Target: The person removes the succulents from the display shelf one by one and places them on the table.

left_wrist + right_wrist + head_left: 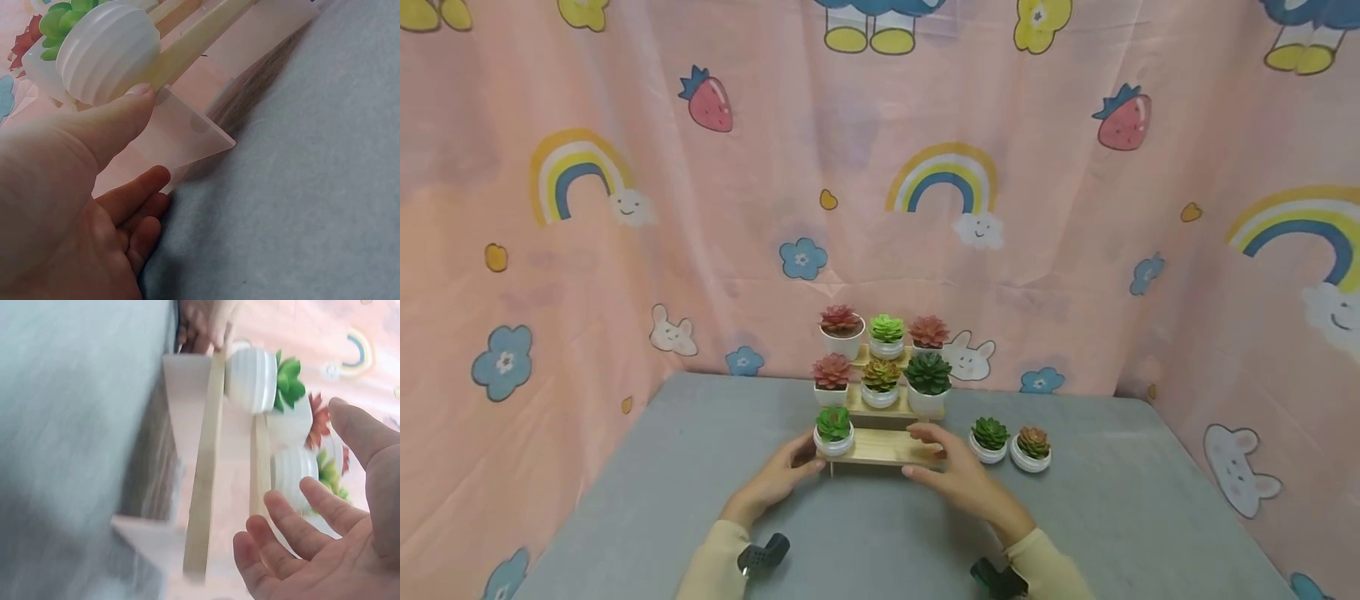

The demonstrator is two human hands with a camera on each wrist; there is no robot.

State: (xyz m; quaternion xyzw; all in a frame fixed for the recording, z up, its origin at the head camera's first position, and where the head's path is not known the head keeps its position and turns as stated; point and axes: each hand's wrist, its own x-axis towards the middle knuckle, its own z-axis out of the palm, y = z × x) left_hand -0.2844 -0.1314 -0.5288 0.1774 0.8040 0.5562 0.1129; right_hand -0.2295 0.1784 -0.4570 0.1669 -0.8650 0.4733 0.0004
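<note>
left hand (pixel 777 481), grip slack, thumb at its edge, and right hand (pixel 961 477), grip spread and holding nothing, flank the bottom tier (pixel 882 450) of a wooden stand (pixel 891 412) bearing potted succulents (pixel 880 379) on a grey surface (pixel 865 537).

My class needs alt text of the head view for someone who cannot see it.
A person's left hand is at the left end of the lowest shelf of a wooden stand, the right hand near the shelf's right end. Seven potted plants stand on three shelves, one on the lowest; two more sit on the grey table to the right.
</note>
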